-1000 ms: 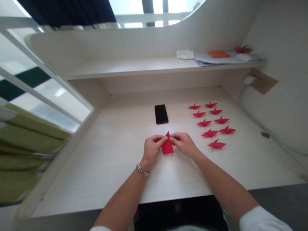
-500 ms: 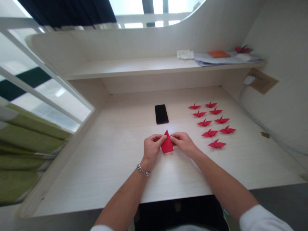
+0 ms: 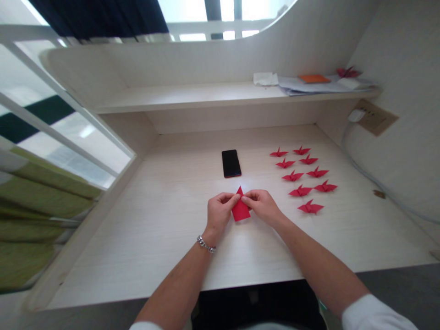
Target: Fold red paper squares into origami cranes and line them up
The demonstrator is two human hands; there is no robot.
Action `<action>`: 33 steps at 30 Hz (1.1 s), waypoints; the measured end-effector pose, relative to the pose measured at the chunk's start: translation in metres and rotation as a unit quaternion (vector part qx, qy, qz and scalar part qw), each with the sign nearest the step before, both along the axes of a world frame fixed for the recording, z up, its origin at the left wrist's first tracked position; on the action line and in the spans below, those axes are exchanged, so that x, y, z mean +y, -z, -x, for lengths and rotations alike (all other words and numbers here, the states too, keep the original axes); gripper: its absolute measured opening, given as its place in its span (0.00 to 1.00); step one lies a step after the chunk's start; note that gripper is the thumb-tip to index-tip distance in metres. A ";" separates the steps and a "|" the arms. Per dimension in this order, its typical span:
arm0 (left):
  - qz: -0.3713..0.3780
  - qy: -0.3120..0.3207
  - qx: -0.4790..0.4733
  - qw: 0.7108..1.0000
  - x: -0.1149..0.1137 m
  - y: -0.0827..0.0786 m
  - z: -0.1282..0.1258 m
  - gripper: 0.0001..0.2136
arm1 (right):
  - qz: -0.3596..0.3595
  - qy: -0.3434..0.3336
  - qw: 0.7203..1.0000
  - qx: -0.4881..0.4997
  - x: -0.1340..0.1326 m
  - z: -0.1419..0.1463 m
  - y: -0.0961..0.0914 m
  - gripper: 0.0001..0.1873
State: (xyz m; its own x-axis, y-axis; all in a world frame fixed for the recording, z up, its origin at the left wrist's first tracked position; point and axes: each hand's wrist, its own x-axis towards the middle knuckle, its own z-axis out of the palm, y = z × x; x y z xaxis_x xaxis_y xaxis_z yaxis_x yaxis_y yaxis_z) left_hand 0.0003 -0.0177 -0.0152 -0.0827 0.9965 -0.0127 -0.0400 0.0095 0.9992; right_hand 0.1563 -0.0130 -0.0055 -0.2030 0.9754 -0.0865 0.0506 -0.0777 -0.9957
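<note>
A folded piece of red origami paper [image 3: 241,211], pointed at its far end and straight at its near edge, is held just above the desk. My left hand [image 3: 219,211] pinches its left side between thumb and fingers, a chain bracelet on the wrist. On the right side my right hand [image 3: 261,204] grips the same paper, its thumb lying on the upper face. The two thumb tips are close together near the point. Fingers behind the paper are partly hidden.
Several red paper cranes [image 3: 292,176] stand in two columns on the right of the desk [image 3: 154,220]. A black phone [image 3: 231,163] lies beyond my hands. Papers [image 3: 292,87] and a crumpled tissue [image 3: 265,79] rest on the shelf. A cable [image 3: 364,172] hangs from the wall socket [image 3: 376,118].
My right thumb has moved left onto the paper's face, nearer the left thumb. The paper now looks wider, and it has shifted very slightly to the right.
</note>
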 end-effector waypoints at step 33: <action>-0.026 0.071 0.070 0.995 0.002 -0.002 0.007 0.10 | -0.023 0.238 0.964 0.117 0.018 -0.021 -0.002 0.19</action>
